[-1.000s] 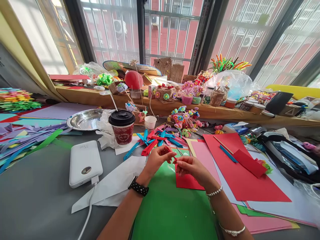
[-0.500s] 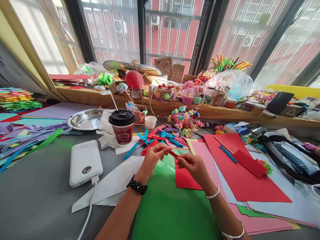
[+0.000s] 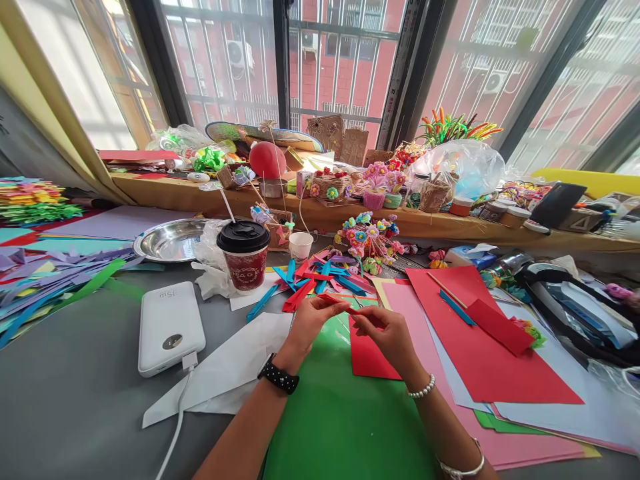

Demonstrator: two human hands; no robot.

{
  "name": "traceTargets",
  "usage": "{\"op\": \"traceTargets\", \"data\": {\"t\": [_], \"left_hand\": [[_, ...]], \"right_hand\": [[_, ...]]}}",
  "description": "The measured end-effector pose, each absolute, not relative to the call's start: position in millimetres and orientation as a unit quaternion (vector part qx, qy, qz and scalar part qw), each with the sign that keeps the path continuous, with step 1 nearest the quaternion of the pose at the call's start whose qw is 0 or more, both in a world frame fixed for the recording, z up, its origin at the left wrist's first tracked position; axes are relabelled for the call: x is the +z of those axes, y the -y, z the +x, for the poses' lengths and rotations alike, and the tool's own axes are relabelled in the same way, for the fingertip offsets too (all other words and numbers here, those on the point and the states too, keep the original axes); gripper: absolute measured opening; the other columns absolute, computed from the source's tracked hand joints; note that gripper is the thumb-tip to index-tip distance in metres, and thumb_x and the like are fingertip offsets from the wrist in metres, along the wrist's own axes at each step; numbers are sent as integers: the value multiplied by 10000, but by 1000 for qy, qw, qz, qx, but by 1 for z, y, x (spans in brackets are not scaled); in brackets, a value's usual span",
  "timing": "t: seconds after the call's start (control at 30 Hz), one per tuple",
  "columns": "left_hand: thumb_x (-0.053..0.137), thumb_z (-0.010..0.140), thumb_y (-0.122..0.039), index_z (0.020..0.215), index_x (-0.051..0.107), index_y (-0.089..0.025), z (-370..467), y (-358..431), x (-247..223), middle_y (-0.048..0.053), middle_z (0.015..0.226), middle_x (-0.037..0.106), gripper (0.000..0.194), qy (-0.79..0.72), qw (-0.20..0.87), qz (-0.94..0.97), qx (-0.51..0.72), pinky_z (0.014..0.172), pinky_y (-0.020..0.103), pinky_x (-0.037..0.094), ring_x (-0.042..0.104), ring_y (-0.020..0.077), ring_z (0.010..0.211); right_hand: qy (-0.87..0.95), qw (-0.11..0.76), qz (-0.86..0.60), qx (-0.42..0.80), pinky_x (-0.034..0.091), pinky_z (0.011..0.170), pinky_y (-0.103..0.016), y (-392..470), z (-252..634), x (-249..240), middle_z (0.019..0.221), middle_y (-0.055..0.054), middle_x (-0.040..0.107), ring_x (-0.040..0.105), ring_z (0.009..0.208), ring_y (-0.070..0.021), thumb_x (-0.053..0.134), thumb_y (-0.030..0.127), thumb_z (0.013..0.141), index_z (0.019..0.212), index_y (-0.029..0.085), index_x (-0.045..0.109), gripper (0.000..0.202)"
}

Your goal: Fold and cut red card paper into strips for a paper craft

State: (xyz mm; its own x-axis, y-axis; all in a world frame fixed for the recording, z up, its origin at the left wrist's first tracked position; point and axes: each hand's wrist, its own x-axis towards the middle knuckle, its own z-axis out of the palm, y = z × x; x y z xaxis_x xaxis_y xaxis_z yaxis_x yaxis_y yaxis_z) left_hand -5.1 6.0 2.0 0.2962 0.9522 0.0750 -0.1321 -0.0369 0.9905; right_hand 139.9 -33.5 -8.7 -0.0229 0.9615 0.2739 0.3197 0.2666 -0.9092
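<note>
Between my two hands is a narrow folded strip of red paper (image 3: pixel 351 311), held over a glossy green board (image 3: pixel 350 413). My left hand (image 3: pixel 313 320) pinches its left part between thumb and fingers. On the strip's right end, the thumb and index finger of my right hand (image 3: pixel 383 330) are closed. Below the right hand lies a red paper sheet (image 3: pixel 373 353) on the green board. Just beyond my hands is a loose pile of folded blue and red paper strips (image 3: pixel 300 293).
To the left stand a white power bank (image 3: pixel 173 327) with a cable, a lidded paper cup (image 3: pixel 244 257) and a metal tray (image 3: pixel 170 240). Red and pink paper sheets (image 3: pixel 450 320) spread out at right. A ledge (image 3: pixel 200 200) full of crafts runs along the window.
My left hand has shifted along the red strip toward my right hand, its fingers now stretched flatter over the paper. The right hand has barely moved.
</note>
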Motion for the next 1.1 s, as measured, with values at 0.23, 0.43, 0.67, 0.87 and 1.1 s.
{"op": "traceTargets", "data": {"t": [0.23,0.43,0.67,0.87,1.1], "left_hand": [[679,555,-290,658,666,-157,-5,-7,0,64,791,659,169,-373,591,575,425,750,304,425,568,202,814],[657,586,-284,644,663,-170,-4,-7,-4,70,954,611,128,-350,578,603,426,813,330,394,513,221,947],[676,560,-271,590,632,-152,-5,-7,-4,45,894,570,130,-352,573,600,435,728,280,421,528,171,809],[666,570,-264,554,634,-151,-9,-8,2,43,854,555,119,-351,586,594,425,725,260,412,503,170,841],[658,577,-270,535,621,-147,-11,-9,2,37,821,561,134,-346,587,587,437,701,259,414,504,166,819]], "right_hand": [[626,489,-501,345,522,554,-304,34,141,-8,593,-25,633,618,558,-179,541,374,713,707,200,632,197],[641,473,-487,357,528,544,-288,35,141,-8,602,-28,635,622,559,-170,526,365,727,688,191,627,205],[656,453,-473,374,529,537,-294,38,139,-5,611,-44,644,627,559,-180,510,397,729,687,175,630,256],[668,449,-470,362,523,538,-294,38,138,-3,611,-44,643,624,563,-180,501,384,744,677,187,617,238],[674,440,-470,362,512,549,-296,38,140,-2,633,-47,651,623,575,-184,491,401,746,690,186,630,262]]}}
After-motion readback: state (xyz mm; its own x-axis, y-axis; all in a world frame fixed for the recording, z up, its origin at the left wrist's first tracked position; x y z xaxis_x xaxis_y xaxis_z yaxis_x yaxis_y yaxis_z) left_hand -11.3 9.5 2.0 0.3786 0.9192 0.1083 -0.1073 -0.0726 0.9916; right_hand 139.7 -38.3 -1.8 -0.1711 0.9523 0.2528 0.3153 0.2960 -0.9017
